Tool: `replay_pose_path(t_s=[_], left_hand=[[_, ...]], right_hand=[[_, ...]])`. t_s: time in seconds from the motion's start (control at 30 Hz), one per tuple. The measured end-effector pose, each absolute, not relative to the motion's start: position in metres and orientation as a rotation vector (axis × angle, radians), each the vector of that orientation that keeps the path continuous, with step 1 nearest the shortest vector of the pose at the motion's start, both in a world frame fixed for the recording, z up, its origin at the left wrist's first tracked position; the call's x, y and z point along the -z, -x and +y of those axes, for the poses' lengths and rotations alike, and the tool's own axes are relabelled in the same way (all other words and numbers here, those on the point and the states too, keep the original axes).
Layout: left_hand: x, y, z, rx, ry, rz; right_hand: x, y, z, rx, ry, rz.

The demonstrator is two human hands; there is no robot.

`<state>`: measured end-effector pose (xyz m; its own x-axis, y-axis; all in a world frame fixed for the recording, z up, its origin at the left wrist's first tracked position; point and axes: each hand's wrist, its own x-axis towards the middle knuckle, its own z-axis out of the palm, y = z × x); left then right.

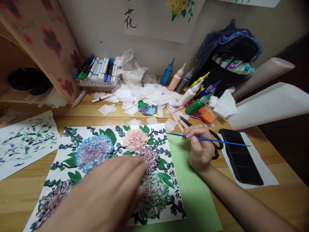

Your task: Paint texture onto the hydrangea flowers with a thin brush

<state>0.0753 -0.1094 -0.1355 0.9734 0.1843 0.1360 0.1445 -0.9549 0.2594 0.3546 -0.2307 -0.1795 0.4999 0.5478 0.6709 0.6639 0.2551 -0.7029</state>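
In my right hand, the fingers pinch a thin blue paintbrush. The brush tip points left, over the upper right edge of a painted sheet. My left hand, blurred, hangs over the middle of that sheet with its fingers stretched to the right and hides part of it. Ruffled paper flowers stand out from the sheet: a blue-pink one, a pale pink one and a green-pink one, among painted leaves. Black scissors lie behind my right hand.
A flower-shaped paint palette sits among white paper scraps. Several paint bottles and a marker rack line the back. A black phone lies right, a paint-smeared sheet left. Green paper lies underneath.
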Motion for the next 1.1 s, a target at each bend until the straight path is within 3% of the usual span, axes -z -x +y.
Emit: replay_pose_path(t_s=[0.1,0.23,1.1], left_hand=[[0.106,-0.157,-0.141,-0.197,-2.954,0.025],[0.113,-0.200,-0.150,-0.121,-3.050,-0.063],[0.123,-0.205,-0.138,-0.118,-3.121,-0.089]], right_hand=[[0.181,-0.355,-0.232,0.070,1.440,-1.147],[0.182,-0.356,-0.232,0.059,1.501,-1.171],[0.180,-0.359,-0.234,0.010,1.510,-1.188]])
